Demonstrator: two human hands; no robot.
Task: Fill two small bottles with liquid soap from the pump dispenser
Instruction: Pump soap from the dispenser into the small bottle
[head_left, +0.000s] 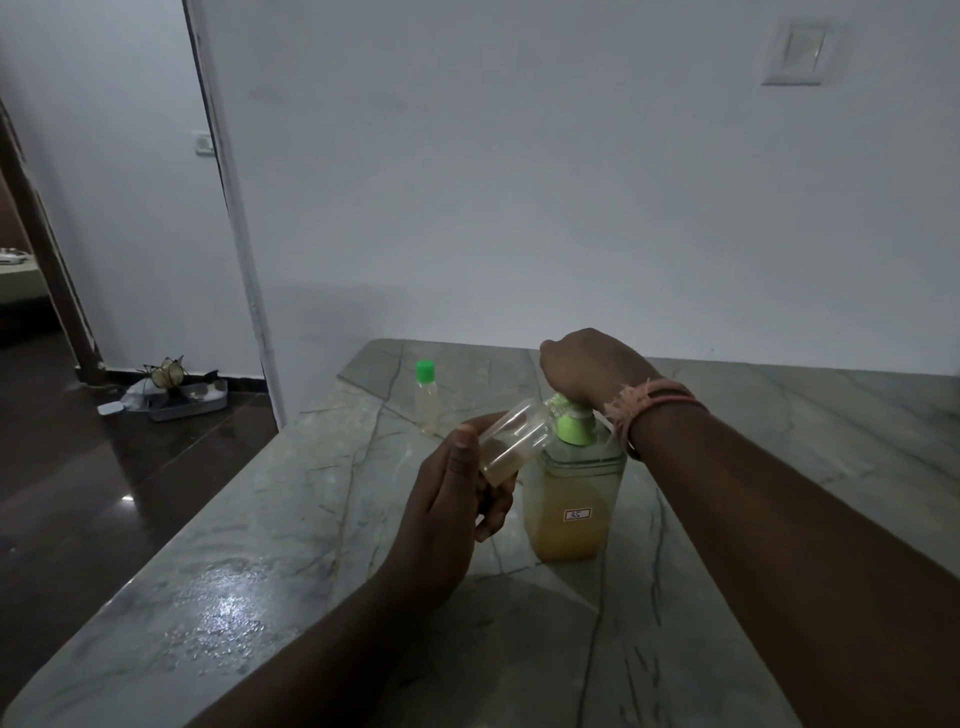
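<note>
Presently: left hand (447, 499) fingers curled round small uncapped bottle (511, 441), tilted, mouth against green nozzle of pump dispenser (571, 499); little amber soap inside. Right hand (587, 366) fisted, pressing on pump head. Dispenser upright on marble bench (291, 561). Second small bottle (427, 397), green-capped, stands behind, apart.

The right hand (589, 366) covers the pump head of the dispenser (571, 499), so its fingers cannot be seen. The small bottle's (511, 441) mouth blurs against the nozzle; contact is unclear. The dispenser's label is too small to read reliably
</note>
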